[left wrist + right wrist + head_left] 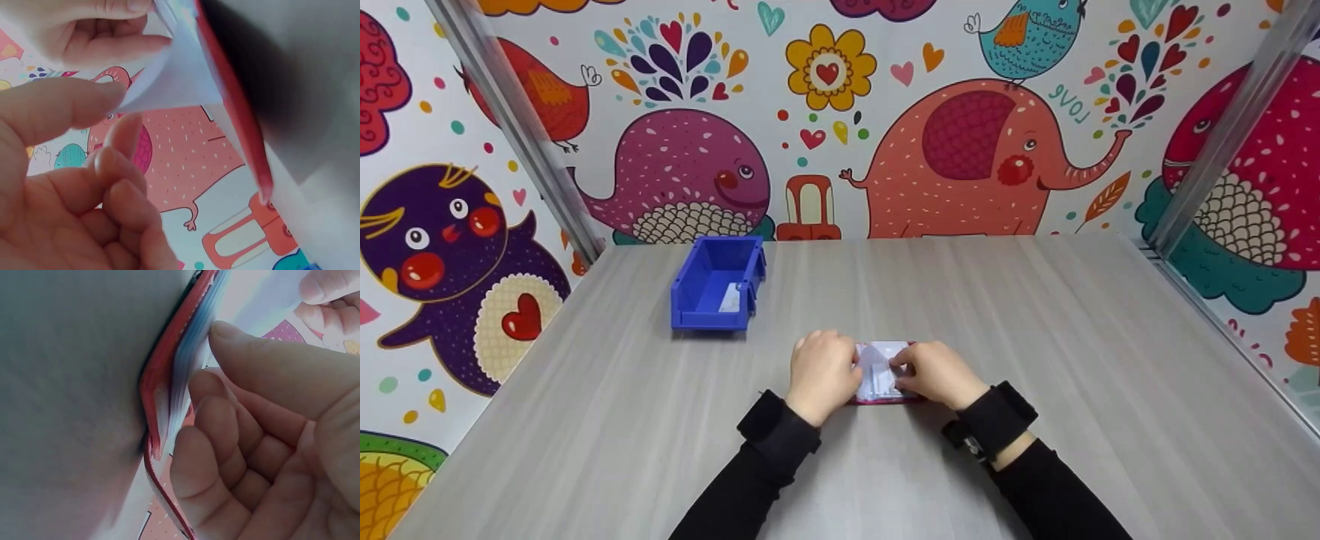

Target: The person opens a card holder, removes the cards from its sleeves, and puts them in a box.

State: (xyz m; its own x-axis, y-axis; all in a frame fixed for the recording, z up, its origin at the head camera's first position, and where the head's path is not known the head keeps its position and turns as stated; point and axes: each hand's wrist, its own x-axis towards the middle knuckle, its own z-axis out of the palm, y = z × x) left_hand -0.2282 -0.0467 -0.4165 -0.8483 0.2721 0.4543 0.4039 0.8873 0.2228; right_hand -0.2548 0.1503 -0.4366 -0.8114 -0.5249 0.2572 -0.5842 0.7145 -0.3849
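Currently: blue bin (709, 321) holding white piece (731, 298); hands (823, 375) (943, 373) touching red-covered booklet (879, 375).

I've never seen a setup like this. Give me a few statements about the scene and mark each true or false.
1. The left hand pinches a page of the red-covered booklet. True.
2. The red-covered booklet is closed. False: it is open.
3. Something white shows inside the blue bin. True.
4. The blue bin stands to the right of the right hand. False: it stands to the left of both hands.
5. Both wrists are bare. False: each wears a black band.
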